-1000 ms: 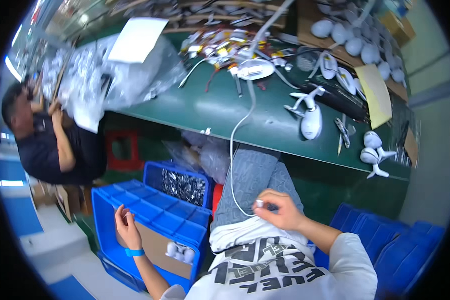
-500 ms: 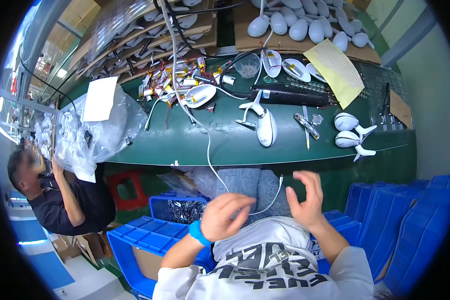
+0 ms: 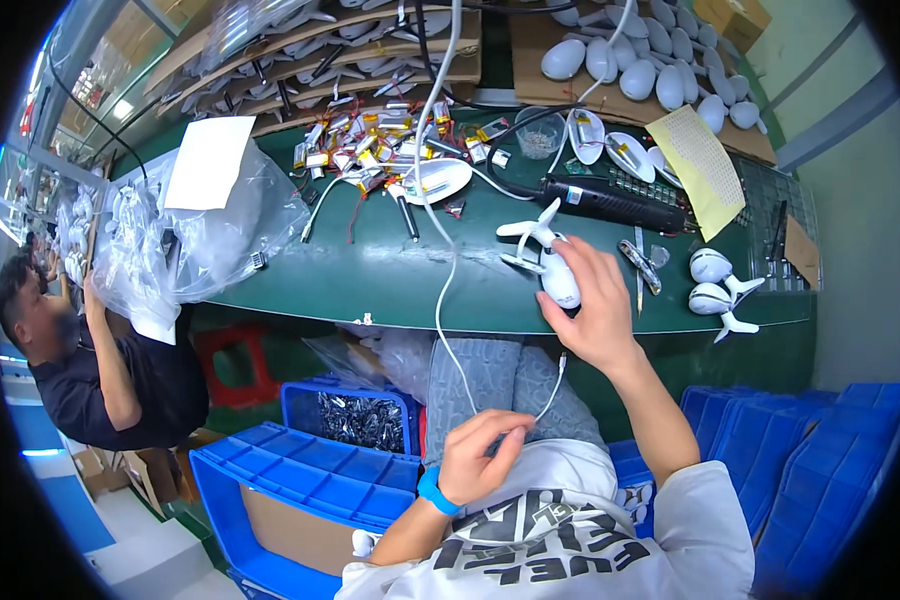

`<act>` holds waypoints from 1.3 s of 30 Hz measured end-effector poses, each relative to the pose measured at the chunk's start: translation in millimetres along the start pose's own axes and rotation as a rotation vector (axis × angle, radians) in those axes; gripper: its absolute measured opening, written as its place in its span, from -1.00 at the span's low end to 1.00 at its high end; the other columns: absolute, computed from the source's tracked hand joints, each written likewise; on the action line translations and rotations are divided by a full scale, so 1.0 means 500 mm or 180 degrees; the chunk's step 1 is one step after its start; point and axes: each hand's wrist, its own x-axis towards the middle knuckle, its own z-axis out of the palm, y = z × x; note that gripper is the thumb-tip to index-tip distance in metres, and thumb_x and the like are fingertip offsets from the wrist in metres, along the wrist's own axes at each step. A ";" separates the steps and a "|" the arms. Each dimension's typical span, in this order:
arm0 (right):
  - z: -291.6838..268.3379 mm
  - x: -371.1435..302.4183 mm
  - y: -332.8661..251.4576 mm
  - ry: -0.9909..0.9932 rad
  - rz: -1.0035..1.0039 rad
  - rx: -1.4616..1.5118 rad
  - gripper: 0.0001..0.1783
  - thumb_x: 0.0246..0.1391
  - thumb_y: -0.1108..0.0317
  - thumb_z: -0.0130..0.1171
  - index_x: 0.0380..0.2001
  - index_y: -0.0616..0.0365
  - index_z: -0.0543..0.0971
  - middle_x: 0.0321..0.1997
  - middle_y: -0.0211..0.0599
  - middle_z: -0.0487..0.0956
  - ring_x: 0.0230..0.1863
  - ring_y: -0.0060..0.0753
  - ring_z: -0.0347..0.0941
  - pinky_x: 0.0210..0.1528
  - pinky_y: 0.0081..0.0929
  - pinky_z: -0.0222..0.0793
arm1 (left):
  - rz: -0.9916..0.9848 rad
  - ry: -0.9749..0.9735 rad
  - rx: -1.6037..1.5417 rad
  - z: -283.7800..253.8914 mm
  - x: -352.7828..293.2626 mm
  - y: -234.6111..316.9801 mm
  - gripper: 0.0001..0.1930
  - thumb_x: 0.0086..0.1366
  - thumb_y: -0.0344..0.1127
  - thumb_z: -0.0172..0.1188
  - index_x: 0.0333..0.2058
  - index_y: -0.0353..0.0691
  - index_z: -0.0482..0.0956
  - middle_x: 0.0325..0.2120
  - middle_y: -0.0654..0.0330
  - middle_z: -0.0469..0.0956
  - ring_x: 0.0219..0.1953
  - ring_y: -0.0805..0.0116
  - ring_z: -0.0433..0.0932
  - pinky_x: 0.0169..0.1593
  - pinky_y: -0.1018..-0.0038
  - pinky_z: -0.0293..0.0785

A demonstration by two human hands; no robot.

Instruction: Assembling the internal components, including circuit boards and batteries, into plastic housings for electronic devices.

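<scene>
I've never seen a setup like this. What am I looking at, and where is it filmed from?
There is no robot here: these are a person's bare hands, seen from above by a wide fisheye camera worn on the head, so straight edges look bent.

The long dark-green table carries, among other things, small silver-and-yellow battery-like packs, a thick black cylindrical tool, a yellow paper sheet and two white round-headed devices.

The right hand is at a white egg-shaped device with splayed legs, thumb and fingers on either side. The left hand, with a blue wristband, is over the lap at a thin white cable. Whether either grip is closed, I cannot tell.
</scene>
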 end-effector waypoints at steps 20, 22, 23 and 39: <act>-0.060 -0.163 -0.143 -0.1115 0.1280 0.4304 -0.16 -0.09 0.44 0.37 0.24 0.30 0.18 0.13 -0.20 0.38 0.19 -0.42 0.30 0.24 -0.45 0.18 | -0.0223 -0.0210 -0.2840 -0.056 0.077 -0.023 -0.33 0.19 -0.42 0.19 0.26 -0.41 0.17 0.18 -0.06 0.31 0.26 0.16 0.29 0.29 0.21 0.18; -0.053 -0.176 -0.153 -0.1413 0.1348 0.4503 -0.21 -0.06 0.44 0.35 0.23 0.30 0.20 0.12 -0.21 0.40 0.15 -0.43 0.33 0.19 -0.44 0.22 | -0.0384 -0.0243 -0.3187 -0.048 0.082 -0.008 -0.38 0.17 -0.41 0.23 0.20 -0.41 0.26 0.09 -0.08 0.40 0.15 0.11 0.42 0.22 0.23 0.29; -0.049 -0.190 -0.153 -0.1541 0.1404 0.4442 -0.22 -0.05 0.44 0.34 0.23 0.30 0.21 0.11 -0.19 0.41 0.14 -0.43 0.34 0.18 -0.43 0.24 | -0.0313 -0.0241 -0.3007 -0.045 0.071 -0.012 -0.44 0.16 -0.41 0.24 0.14 -0.41 0.31 0.02 -0.05 0.45 0.11 0.13 0.45 0.20 0.25 0.32; 0.001 -0.178 -0.192 -0.0250 0.2165 0.4457 -0.76 0.23 0.34 0.16 -0.14 0.30 0.59 -0.09 -0.33 0.56 -0.10 -0.62 0.43 -0.12 -0.68 0.32 | -0.0324 0.1079 -0.1988 -0.011 0.030 0.001 -0.70 0.21 -0.41 0.26 -0.13 -0.38 0.45 -0.24 0.08 0.55 -0.19 0.39 0.51 -0.08 0.50 0.43</act>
